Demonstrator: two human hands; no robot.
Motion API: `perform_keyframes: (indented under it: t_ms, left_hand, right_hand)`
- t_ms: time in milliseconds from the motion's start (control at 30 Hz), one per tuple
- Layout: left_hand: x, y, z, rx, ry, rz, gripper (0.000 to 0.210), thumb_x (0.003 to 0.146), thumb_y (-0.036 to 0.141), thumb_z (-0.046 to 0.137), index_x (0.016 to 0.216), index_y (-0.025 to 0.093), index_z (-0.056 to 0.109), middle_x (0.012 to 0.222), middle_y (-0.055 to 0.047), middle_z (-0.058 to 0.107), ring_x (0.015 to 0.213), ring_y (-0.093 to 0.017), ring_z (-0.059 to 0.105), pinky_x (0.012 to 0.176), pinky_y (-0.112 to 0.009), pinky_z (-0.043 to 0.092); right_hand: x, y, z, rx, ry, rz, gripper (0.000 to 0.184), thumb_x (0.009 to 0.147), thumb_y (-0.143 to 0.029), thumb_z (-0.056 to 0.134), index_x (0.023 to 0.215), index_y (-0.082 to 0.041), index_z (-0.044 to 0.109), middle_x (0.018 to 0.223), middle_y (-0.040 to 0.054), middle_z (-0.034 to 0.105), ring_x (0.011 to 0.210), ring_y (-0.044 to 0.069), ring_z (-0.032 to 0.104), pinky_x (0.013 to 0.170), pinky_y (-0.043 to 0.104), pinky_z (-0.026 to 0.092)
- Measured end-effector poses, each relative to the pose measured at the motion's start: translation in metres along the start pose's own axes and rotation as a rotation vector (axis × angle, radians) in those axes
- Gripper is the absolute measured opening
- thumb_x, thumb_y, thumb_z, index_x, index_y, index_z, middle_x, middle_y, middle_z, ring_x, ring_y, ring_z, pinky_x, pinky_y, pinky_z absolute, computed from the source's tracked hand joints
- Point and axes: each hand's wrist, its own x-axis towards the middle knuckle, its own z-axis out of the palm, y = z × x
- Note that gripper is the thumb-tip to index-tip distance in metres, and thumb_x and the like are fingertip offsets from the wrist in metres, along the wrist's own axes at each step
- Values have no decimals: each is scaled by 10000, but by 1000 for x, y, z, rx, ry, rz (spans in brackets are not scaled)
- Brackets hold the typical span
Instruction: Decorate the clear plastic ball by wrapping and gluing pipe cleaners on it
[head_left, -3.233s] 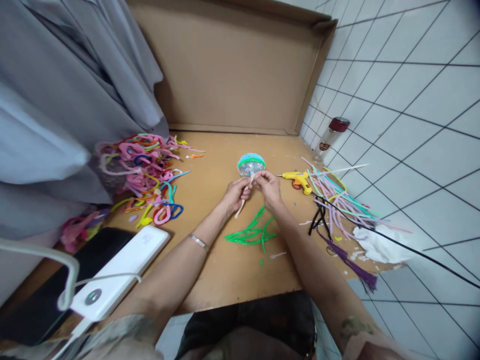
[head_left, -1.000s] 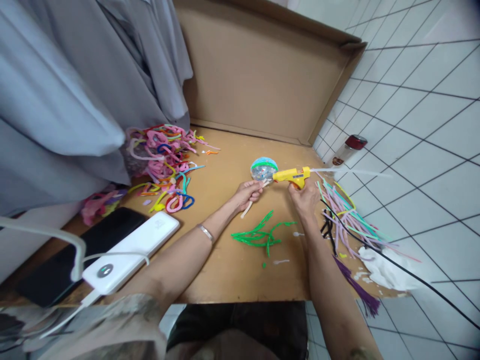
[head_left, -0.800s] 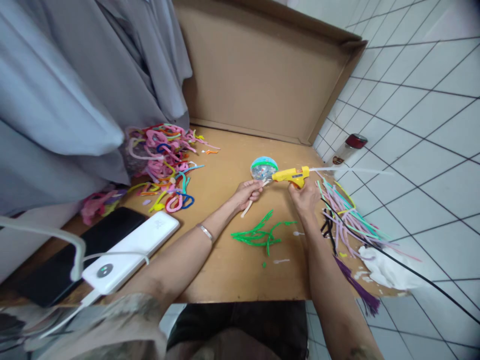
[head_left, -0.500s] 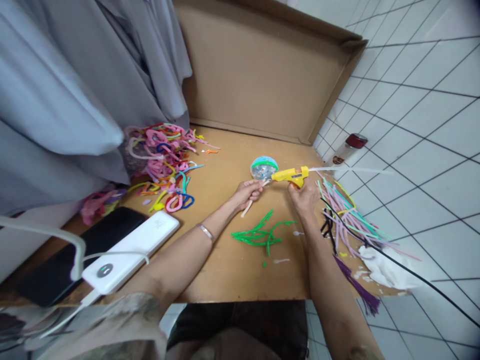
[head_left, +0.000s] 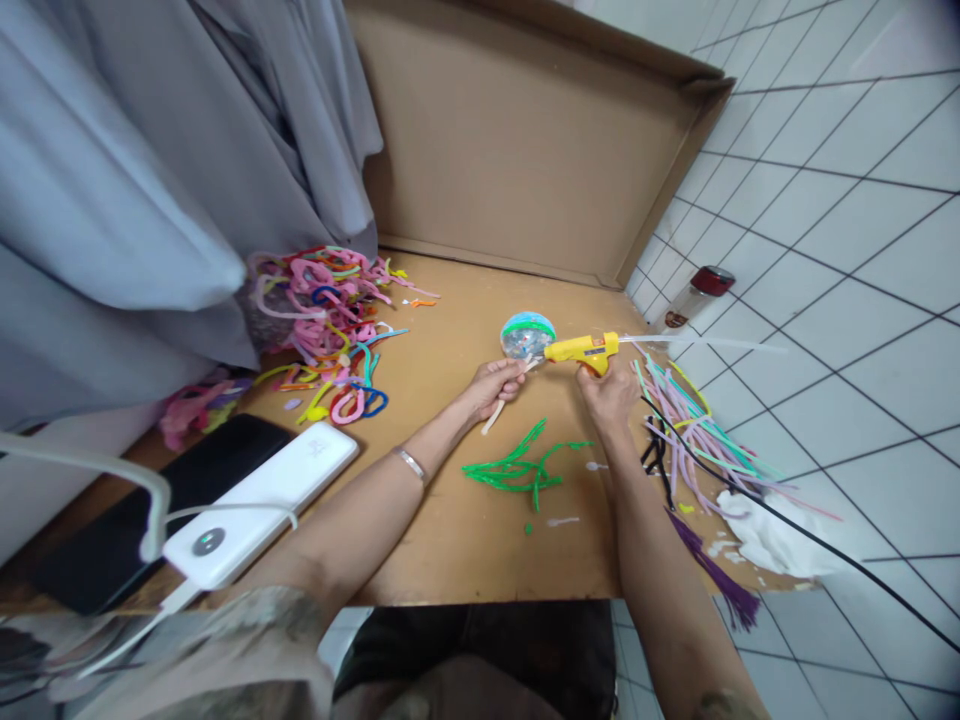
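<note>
My left hand [head_left: 501, 385] is closed on a pale cream pipe cleaner [head_left: 493, 416], whose ends stick out above and below the fingers. My right hand [head_left: 607, 395] grips a yellow glue gun [head_left: 586, 350] by its handle. The gun's nozzle points left, close to the upper end of the pipe cleaner; whether they touch I cannot tell. A long clear glue stick [head_left: 705, 343] juts from the gun's back. Just beyond my left hand sits a round clear object with a blue top and green band [head_left: 528, 333]. Green pipe cleaner pieces [head_left: 517, 472] lie nearer to me.
A tangled heap of coloured pipe cleaners [head_left: 322, 310] lies at left, behind a white power bank [head_left: 262, 505] and a black phone [head_left: 150, 510]. At right are straight pipe cleaners [head_left: 690, 440], a black cord [head_left: 795, 535], white tissue [head_left: 772, 535] and a red-capped jar [head_left: 697, 298].
The glue gun has shifted very slightly to the right. My left hand and the pipe cleaner look nearly the same.
</note>
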Motion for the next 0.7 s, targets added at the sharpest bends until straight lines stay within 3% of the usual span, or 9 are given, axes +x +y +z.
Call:
perform_keyframes:
  t_ms: [367,700]
  left_hand:
    - [1,0,1,14,7,-4,243,723,168,777,693,114,541,553,40,520,374,21,256,393,-135,100]
    - [0,0,0,15,-3,-7,237,707,171,783,723,116,553,552,46,523,373,19,258,387,-129,107]
  right_hand:
    - [-2,-3,1,-32,-37,-3,385,834,-399,495,1055,-126,653,854,136,693,831,286,629,719,346,399]
    - [1,-4,0,41,-5,86,371,798,-397,521,1029,-140,656,854,122,699,772,269,627,677,328,397]
